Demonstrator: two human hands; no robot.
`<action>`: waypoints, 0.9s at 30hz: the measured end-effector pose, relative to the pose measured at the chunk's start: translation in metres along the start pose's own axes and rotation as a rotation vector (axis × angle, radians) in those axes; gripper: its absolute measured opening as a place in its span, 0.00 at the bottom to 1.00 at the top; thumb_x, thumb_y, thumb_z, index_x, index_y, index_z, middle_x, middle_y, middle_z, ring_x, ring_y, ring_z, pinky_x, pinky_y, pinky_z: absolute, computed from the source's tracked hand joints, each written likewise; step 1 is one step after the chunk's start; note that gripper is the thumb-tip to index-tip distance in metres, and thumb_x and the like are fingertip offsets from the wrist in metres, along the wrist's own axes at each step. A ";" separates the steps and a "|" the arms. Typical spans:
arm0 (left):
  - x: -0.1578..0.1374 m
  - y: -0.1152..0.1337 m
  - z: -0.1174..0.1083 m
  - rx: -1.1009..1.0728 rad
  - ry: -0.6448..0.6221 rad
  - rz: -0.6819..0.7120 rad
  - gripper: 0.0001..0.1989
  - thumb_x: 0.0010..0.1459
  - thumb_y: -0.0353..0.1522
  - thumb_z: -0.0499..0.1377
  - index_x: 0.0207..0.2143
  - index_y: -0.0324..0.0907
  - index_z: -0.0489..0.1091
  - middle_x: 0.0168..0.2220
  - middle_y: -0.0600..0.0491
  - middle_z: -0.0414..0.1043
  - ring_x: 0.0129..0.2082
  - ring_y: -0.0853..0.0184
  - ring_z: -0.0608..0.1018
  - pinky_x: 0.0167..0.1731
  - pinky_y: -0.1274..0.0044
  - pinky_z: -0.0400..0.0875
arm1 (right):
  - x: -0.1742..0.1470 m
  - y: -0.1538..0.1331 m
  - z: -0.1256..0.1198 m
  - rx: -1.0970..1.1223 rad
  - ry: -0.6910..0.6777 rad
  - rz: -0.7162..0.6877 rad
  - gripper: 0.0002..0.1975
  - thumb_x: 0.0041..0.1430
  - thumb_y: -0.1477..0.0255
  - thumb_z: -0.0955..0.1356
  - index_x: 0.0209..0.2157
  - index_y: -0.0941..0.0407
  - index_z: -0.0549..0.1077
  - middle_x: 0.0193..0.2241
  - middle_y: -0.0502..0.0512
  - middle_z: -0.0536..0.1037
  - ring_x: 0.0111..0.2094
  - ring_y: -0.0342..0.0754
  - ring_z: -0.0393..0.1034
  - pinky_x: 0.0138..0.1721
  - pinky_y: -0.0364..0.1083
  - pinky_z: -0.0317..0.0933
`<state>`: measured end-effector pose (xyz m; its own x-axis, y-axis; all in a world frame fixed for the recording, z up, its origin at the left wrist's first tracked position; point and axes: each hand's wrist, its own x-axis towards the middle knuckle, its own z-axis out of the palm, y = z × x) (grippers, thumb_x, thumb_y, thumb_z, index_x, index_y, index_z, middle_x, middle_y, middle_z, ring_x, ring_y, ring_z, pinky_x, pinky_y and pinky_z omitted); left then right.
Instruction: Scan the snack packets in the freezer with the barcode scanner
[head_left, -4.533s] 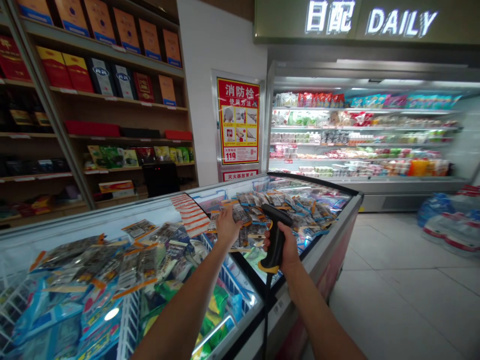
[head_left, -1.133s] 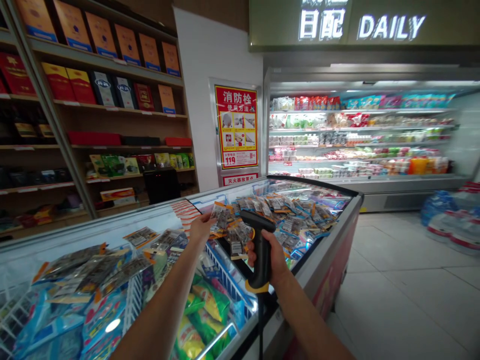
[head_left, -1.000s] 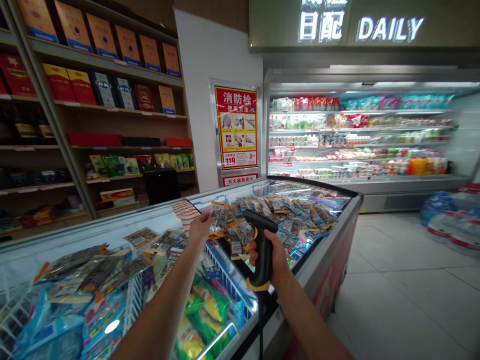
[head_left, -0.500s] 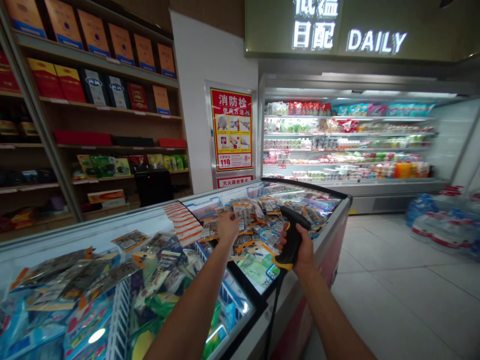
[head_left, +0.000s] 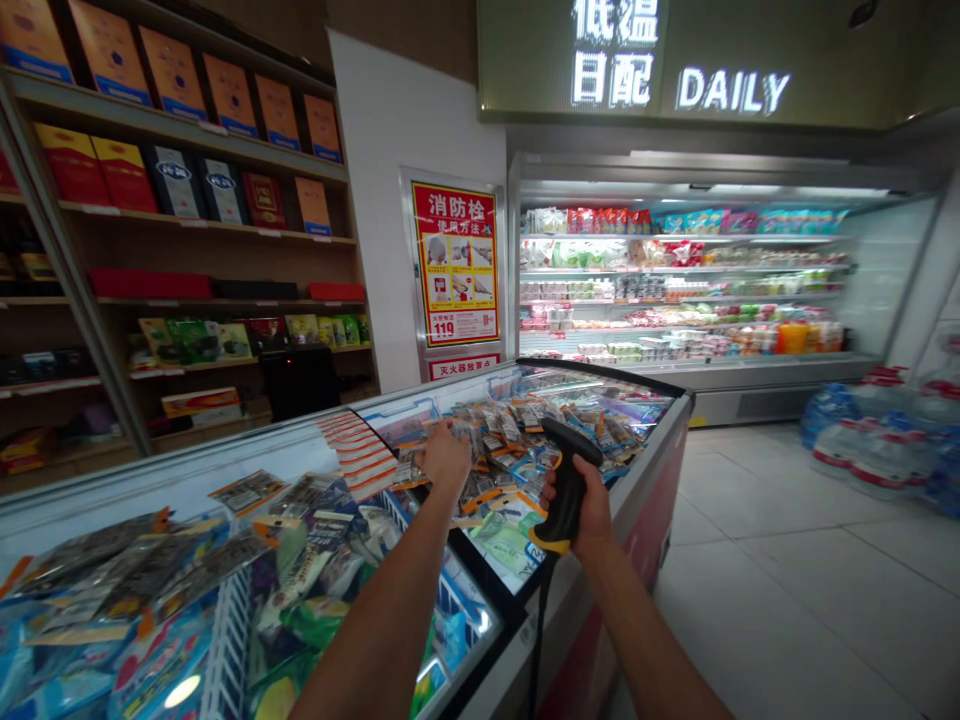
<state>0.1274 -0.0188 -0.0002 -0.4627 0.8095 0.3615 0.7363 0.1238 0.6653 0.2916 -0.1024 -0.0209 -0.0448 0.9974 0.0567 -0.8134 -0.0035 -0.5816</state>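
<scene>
My right hand (head_left: 587,500) is wrapped round the grip of a black and yellow barcode scanner (head_left: 564,480), its head tilted up and left and its cable hanging down beside the freezer. My left hand (head_left: 448,458) reaches over the chest freezer among small packets (head_left: 510,425) with orange edges, heaped on its glass top. The left fingers are curled together at the packets; what is between them is hidden. Just left of that hand lies an orange-and-white striped sheet (head_left: 357,455).
Nearer on the left, more packets (head_left: 142,560) lie over the bagged goods inside the chest freezer (head_left: 637,475). White wire dividers (head_left: 229,640) show through the glass. Beyond stand shelves of boxes (head_left: 176,185) and a lit refrigerated display (head_left: 682,300). Bottled water packs (head_left: 862,450) sit on the floor at right.
My left hand has shifted slightly left and its fingers have drawn in from the packets at their right. The scanner stays in my right hand, and the whole view has turned a little.
</scene>
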 end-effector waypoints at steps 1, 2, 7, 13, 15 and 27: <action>-0.001 0.000 0.001 0.017 0.004 0.014 0.19 0.48 0.36 0.53 0.44 0.42 0.64 0.41 0.47 0.70 0.44 0.58 0.69 0.44 0.65 0.55 | 0.000 0.001 0.002 -0.005 0.000 0.001 0.11 0.42 0.64 0.65 0.26 0.57 0.65 0.16 0.47 0.65 0.15 0.38 0.58 0.14 0.38 0.55; -0.001 -0.001 0.002 0.032 0.008 0.027 0.18 0.48 0.36 0.53 0.43 0.42 0.64 0.42 0.47 0.69 0.44 0.58 0.69 0.44 0.65 0.54 | -0.001 0.003 0.004 -0.012 -0.001 0.002 0.11 0.42 0.64 0.66 0.26 0.57 0.65 0.16 0.47 0.65 0.15 0.38 0.58 0.14 0.38 0.55; -0.001 -0.024 -0.011 0.129 0.043 0.074 0.19 0.50 0.39 0.50 0.44 0.43 0.64 0.43 0.47 0.68 0.46 0.59 0.66 0.43 0.68 0.57 | -0.001 0.012 0.012 -0.024 -0.030 0.020 0.12 0.42 0.63 0.65 0.26 0.58 0.65 0.16 0.47 0.65 0.15 0.38 0.58 0.14 0.38 0.55; 0.012 -0.081 -0.065 0.334 0.123 0.047 0.20 0.50 0.36 0.49 0.46 0.43 0.62 0.46 0.45 0.64 0.48 0.56 0.63 0.46 0.65 0.52 | -0.005 0.024 0.028 -0.032 -0.079 0.079 0.11 0.43 0.64 0.65 0.27 0.58 0.66 0.16 0.47 0.67 0.14 0.39 0.59 0.14 0.38 0.55; 0.018 -0.102 -0.087 0.393 0.126 -0.010 0.20 0.49 0.35 0.49 0.46 0.42 0.62 0.46 0.43 0.64 0.49 0.54 0.62 0.47 0.62 0.51 | -0.006 0.029 0.036 -0.045 -0.107 0.103 0.11 0.43 0.64 0.65 0.27 0.58 0.66 0.16 0.47 0.67 0.14 0.39 0.59 0.13 0.38 0.55; 0.047 -0.159 -0.121 0.325 -0.066 -0.236 0.15 0.33 0.36 0.61 0.26 0.37 0.71 0.38 0.37 0.71 0.42 0.45 0.69 0.37 0.62 0.61 | -0.003 0.060 0.062 -0.086 -0.208 0.215 0.12 0.45 0.63 0.64 0.26 0.58 0.65 0.16 0.48 0.67 0.14 0.39 0.58 0.13 0.39 0.55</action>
<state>-0.0712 -0.0694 -0.0099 -0.6128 0.7710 0.1736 0.7362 0.4771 0.4799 0.2069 -0.1101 -0.0058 -0.3353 0.9383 0.0851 -0.7210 -0.1974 -0.6642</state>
